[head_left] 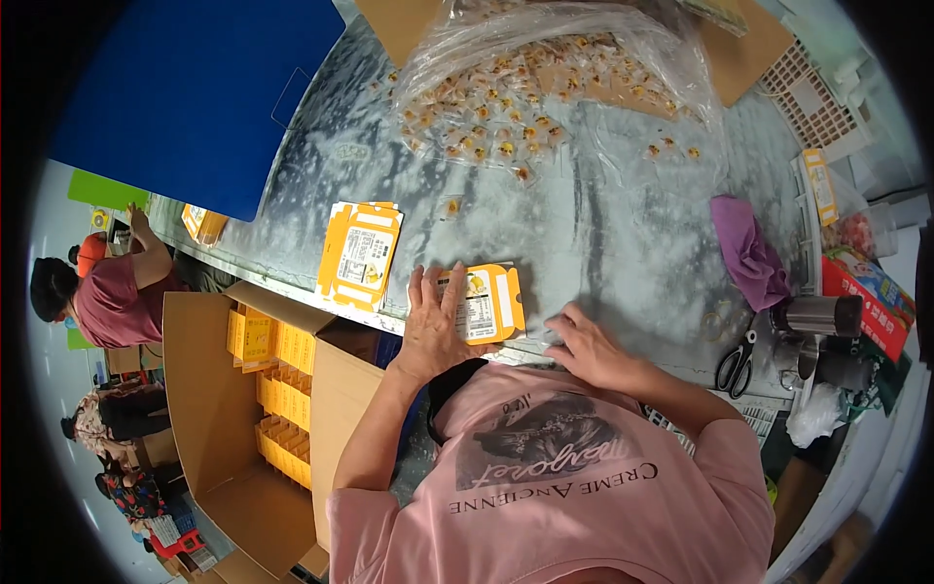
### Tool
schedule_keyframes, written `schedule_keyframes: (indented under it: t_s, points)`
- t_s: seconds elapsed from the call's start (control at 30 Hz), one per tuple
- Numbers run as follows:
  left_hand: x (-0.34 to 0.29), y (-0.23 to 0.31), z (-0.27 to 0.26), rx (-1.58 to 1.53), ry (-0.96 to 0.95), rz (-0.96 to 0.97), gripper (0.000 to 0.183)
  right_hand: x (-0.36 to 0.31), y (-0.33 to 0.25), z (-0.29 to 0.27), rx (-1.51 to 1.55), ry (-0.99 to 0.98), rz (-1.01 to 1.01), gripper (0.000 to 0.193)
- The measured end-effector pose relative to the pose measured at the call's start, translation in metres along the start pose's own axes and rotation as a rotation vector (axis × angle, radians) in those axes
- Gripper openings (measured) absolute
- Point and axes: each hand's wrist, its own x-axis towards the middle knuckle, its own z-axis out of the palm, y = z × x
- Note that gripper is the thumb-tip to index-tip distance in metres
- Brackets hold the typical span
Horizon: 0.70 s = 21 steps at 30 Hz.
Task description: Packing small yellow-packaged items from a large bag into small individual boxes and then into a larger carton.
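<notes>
Yellow carton [503, 304], mid-frame: we rest left hand [434, 326], fingers wide, over its left edge; right hand [591, 352], loosely curled, lower right.

Pink shirt [574, 530] with short, loose sleeves [728, 462]. Its front bears a dark grey print [530, 438]; white script [555, 464] crosses the print's collar side, dark capitals [556, 493] arc just beyond it, small black marks [517, 401] sit hemward.

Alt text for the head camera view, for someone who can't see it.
A person's left hand touches a yellow-and-white carton at a grey table's edge, the right hand apart. Beyond lie small wrapped pieces and clear plastic. An open cardboard box at left holds yellow packs.
</notes>
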Motion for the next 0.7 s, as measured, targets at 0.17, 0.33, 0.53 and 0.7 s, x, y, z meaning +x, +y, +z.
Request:
schedule_keyframes:
  t_s: [0.17,0.33,0.53,0.7]
  points:
    - [0.0,-0.003,0.002,-0.003,0.01,-0.004,0.128,0.047,0.006,0.01,0.191,0.251,0.042,0.032]
    - [0.003,0.002,0.002,-0.003,0.012,-0.022,0.127,0.088,0.019,0.039,0.744,0.114,0.072,0.027]
    - [0.012,0.013,0.02,-0.056,0.255,-0.23,0.122,0.055,-0.002,0.034,0.624,0.522,-0.035,0.046]
    - [0.023,0.064,0.04,-0.239,0.457,-0.303,0.127,0.05,-0.023,0.035,0.645,0.619,-0.235,0.076]
